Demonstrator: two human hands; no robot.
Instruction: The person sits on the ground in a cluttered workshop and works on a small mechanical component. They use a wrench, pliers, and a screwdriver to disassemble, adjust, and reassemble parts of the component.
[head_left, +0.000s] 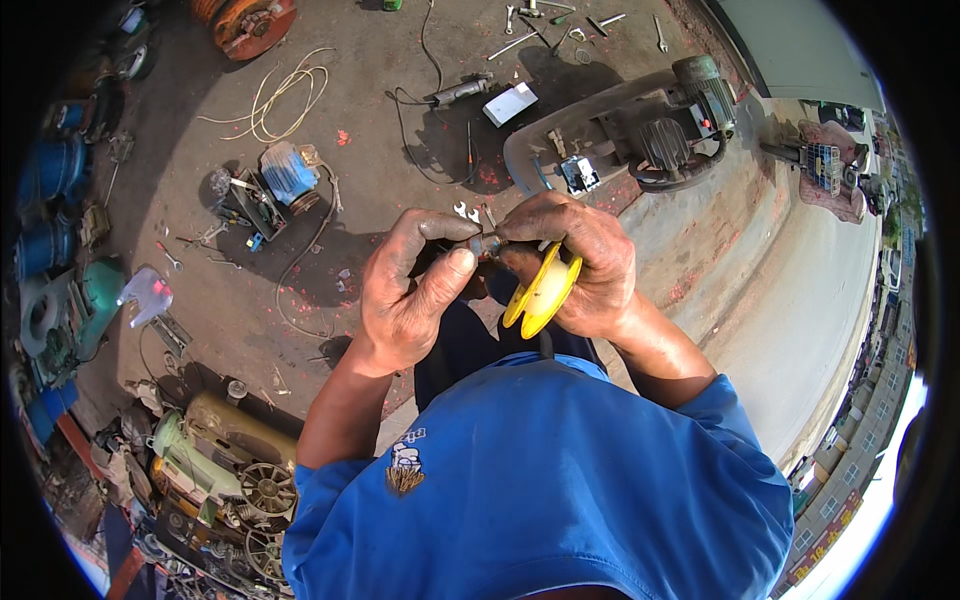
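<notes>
In front of my chest, both hands meet at the fingertips. My left hand (400,295) pinches a small metal fitting (487,245) between thumb and forefinger; its exact kind is partly hidden by the fingers. A yellow spool of white thread seal tape (548,290) sits in the curled fingers of my right hand (595,255), tilted, with its rims facing sideways. The right forefinger and thumb reach to the fitting and appear to touch it. Whether tape lies around the fitting I cannot tell. Dark grime covers the fingers of both hands.
Beyond my hands a compressor with a motor (665,140) stands at the right, near a white box (510,104) and an angle grinder (460,92). A blue motor (290,175) and a toolbox (255,205) sit at the left. Machine parts (225,460) crowd the near left; wrenches (660,35) lie far off.
</notes>
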